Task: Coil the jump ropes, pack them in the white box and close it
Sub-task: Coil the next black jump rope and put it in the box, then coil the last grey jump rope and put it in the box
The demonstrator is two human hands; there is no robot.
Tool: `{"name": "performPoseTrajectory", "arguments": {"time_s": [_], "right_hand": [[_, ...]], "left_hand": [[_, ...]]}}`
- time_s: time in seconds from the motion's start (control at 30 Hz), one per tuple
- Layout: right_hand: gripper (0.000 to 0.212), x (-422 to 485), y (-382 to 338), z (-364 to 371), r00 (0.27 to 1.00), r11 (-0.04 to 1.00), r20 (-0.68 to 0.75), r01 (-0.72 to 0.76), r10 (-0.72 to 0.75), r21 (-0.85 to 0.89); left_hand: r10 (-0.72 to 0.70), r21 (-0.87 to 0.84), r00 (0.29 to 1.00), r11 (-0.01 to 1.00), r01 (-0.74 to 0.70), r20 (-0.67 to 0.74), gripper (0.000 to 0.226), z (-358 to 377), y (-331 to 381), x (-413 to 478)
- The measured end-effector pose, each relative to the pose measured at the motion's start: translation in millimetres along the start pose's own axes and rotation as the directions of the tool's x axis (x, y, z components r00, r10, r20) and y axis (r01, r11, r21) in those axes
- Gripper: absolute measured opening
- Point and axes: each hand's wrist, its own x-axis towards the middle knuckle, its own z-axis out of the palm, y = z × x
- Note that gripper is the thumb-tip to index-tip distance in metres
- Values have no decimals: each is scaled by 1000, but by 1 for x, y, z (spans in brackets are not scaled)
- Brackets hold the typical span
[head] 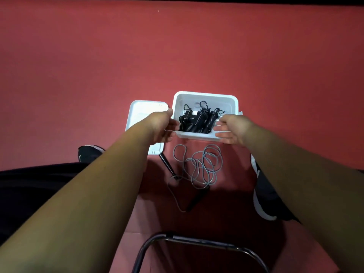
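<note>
White box: one, open on the red floor, held at its near edge by both hands.
Left hand: arm stretched out long. The hand grips the box's near-left corner, thumb up against the left wall and fingers curled under the rim.
Right hand: arm stretched out the same way. It pinches the box's near-right corner, thumb over the rim and fingers tucked below it.
Coiled ropes: black, wound tight, inside the box. Three loop ends stand up clearly, with perhaps a fourth at the right; the tangle is too dense for a sure count.
Loose rope: one, grey, in slack loops on the floor on the person's side of the box.
Handles: two, black. One slants out from below the lid's near corner. The other lies further from the box, in shadow and hard to make out.
Lid: one, white, flat on the floor just left of the box. The left hand and forearm cover part of it.
Shoes: two, dark with white trim, one out to each side of the box on the person's side. The right forearm hides part of the right one.
Chair frame: one dark curved tube, well back from the box, cut off by the bottom edge.
</note>
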Motion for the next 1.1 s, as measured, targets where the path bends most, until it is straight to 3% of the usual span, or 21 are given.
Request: {"name": "performPoseTrajectory", "arguments": {"time_s": [0.17,0.37,0.47,0.57,0.63,0.77,0.87,1.03,1.1], "right_hand": [[27,-22,11,21,996,994,76,-49,56,-94],[30,-19,35,63,975,993,201,-77,94,-93],[29,-4,65,75,963,985,231,-110,139,-134],[26,9,96,74,955,966,218,-153,199,-211],[27,16,112,71,952,947,192,-184,239,-264],[26,30,141,66,909,877,186,-279,372,-391],[25,31,165,71,892,801,108,-333,438,-498],[31,35,203,84,895,781,108,-314,433,-539],[30,42,216,85,903,777,95,-301,418,-553]], "left_hand": [[-3,71,1000,997,4,-14,48,4,-20,-5],[41,431,997,902,-8,-68,19,2,-73,11],[124,654,990,755,-50,-67,27,-1,-103,20],[48,756,998,652,-56,33,20,-2,-125,24],[-3,853,995,516,-83,98,35,-1,-135,32],[52,964,990,227,-141,132,57,-1,-158,55],[-51,991,990,38,-131,133,85,-3,-180,73],[-23,984,985,-42,-174,173,77,-6,-187,72],[-22,986,986,-31,-164,164,78,-10,-189,78]]}}
